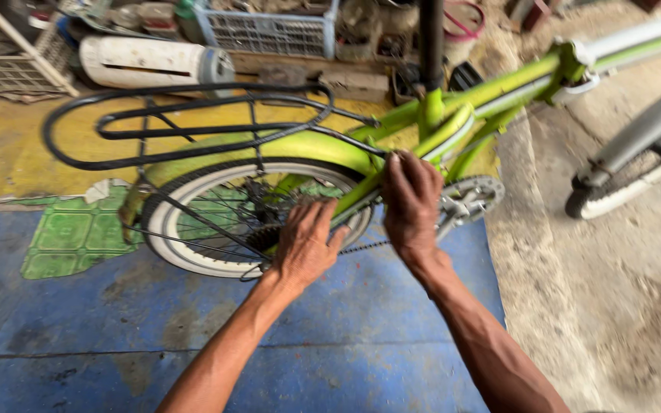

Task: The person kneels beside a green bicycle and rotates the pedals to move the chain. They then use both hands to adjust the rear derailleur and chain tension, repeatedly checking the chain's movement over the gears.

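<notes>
A lime-green bicycle (pixel 491 88) stands across the view, its rear wheel (pixel 181 245) with a white-walled tyre on the floor. My left hand (pixel 305 241) rests against the wheel near the hub and sprocket, fingers curled on the spokes or chain area. My right hand (pixel 411 200) lies flat over the green frame stay, just left of the chainring (pixel 472 195). The chain (pixel 365 246) hangs between my hands. A black rear rack (pixel 193 122) sits above the green mudguard (pixel 307 145). What either hand grips is hidden by the fingers.
Blue floor covering (pixel 116 336) lies under the wheel, with a green tile patch (pixel 70 237) at left. Another wheel and grey frame (pixel 629 168) stand at right on bare concrete. A white cylinder (pixel 151 61), crates and clutter line the back.
</notes>
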A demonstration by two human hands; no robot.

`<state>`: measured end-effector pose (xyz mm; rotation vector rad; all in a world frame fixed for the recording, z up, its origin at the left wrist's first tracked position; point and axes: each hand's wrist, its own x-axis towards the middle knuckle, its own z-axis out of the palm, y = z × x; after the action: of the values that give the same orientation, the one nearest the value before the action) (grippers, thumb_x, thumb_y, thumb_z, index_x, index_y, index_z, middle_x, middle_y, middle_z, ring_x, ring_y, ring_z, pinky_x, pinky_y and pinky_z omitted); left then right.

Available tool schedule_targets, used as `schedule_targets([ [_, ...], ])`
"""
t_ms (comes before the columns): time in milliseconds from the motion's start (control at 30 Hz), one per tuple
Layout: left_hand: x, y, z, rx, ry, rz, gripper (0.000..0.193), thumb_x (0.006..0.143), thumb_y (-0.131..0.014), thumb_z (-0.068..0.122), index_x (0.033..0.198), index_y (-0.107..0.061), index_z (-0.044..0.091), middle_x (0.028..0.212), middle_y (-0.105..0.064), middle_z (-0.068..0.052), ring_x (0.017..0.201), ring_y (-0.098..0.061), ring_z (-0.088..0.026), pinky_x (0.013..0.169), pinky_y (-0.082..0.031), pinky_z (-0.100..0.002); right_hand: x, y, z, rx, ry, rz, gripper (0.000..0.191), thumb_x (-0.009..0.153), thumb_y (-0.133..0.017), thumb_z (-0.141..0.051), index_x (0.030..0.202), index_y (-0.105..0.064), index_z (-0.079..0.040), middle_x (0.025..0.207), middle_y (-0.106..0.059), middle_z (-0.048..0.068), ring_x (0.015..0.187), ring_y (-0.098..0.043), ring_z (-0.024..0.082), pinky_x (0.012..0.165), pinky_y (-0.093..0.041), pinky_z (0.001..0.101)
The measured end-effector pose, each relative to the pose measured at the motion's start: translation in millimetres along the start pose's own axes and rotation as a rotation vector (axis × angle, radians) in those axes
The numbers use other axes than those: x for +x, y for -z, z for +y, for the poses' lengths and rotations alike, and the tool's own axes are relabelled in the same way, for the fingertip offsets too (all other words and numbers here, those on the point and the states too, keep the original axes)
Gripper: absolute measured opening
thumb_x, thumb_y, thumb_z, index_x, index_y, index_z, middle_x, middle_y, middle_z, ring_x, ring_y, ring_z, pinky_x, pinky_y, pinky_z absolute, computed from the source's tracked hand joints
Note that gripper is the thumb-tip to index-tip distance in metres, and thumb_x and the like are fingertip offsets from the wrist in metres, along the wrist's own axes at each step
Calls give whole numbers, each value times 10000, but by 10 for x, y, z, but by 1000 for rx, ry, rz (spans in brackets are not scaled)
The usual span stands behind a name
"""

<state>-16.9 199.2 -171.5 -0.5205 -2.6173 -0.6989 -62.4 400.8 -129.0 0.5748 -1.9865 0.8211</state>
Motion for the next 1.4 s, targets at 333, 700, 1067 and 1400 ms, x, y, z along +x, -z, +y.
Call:
schedule_targets([
  [333, 551, 1208, 406, 138, -289, 499, 109, 950, -643, -4, 1058, -650, -15, 982, -643, -139, 907, -594, -319, 852, -480, -454, 1115, -211, -639, 491, 49, -41, 310, 1051, -631, 37, 1355, -609, -21, 1317, -676, 192, 1241, -680, 375, 1074, -535, 420],
  [700, 781, 2265, -830, 511, 415, 181, 534, 999, -558, 492, 1303, -599, 56, 1309, -596, -208, 1311, -453, -396, 1099, -202, -667, 1660, -1220, -1030, 605, 99, -521, 222, 1026, -625, -50, 1242, -664, -12, 1103, -719, 180, 972, -708, 350, 844, -567, 426],
  [1067, 800, 2586, -1050, 436, 663, -165, 744, 1014, -277, 632, 1572, -317, 141, 1630, -231, -253, 1517, -173, -424, 1177, 14, -693, 1919, -1600, -1606, 437, -54, -665, 171, 996, -605, -100, 1113, -644, 19, 1045, -680, 187, 950, -656, 353, 853, -547, 444],
  [1400, 1007, 2893, -1106, 396, 693, -191, 778, 999, -320, 640, 1597, -294, 143, 1659, -192, -229, 1547, -108, -403, 1185, -14, -702, 2370, -1693, -1909, 329, -149, -658, 198, 1010, -598, -92, 1166, -651, 17, 1104, -663, 191, 1033, -616, 391, 920, -498, 481],
])
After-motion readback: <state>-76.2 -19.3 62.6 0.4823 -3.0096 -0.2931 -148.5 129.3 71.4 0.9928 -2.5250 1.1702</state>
